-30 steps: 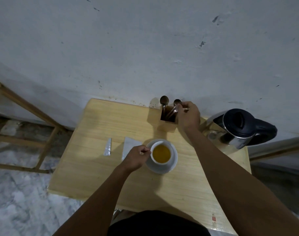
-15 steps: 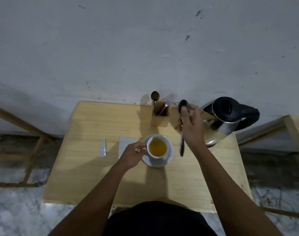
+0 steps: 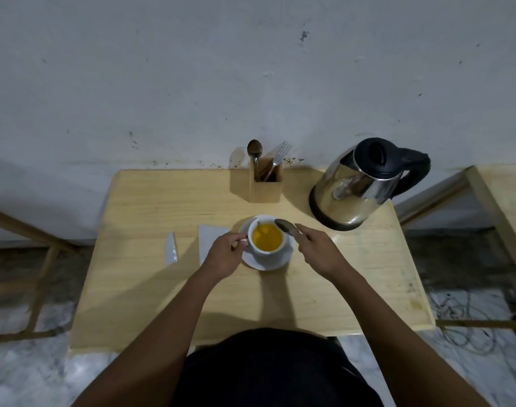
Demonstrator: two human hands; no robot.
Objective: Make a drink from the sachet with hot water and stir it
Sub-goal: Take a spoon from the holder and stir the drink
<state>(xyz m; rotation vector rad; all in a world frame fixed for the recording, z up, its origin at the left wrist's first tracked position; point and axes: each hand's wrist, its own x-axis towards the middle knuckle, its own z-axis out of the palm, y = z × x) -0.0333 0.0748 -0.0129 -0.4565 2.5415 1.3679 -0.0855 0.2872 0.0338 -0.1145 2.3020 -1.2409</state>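
A white cup (image 3: 268,248) of yellow-orange drink stands on a white saucer (image 3: 276,261) in the middle of the wooden table (image 3: 151,277). My left hand (image 3: 225,254) grips the cup's handle from the left. My right hand (image 3: 320,250) pinches a metal spoon (image 3: 284,225), whose bowl hovers over the cup's right rim, above the liquid. The opened sachet (image 3: 208,239) lies flat left of the cup, partly hidden by my left hand, with its torn-off strip (image 3: 171,250) further left.
A steel electric kettle (image 3: 359,186) with a black lid and handle stands at the table's back right. A wooden cutlery holder (image 3: 265,183) with a spoon and forks is behind the cup. Wooden frames flank the table; cables lie on the floor at right.
My right hand drew a spoon out of the cutlery holder and carried it down to the cup's right rim. My left hand stayed on the cup's handle.
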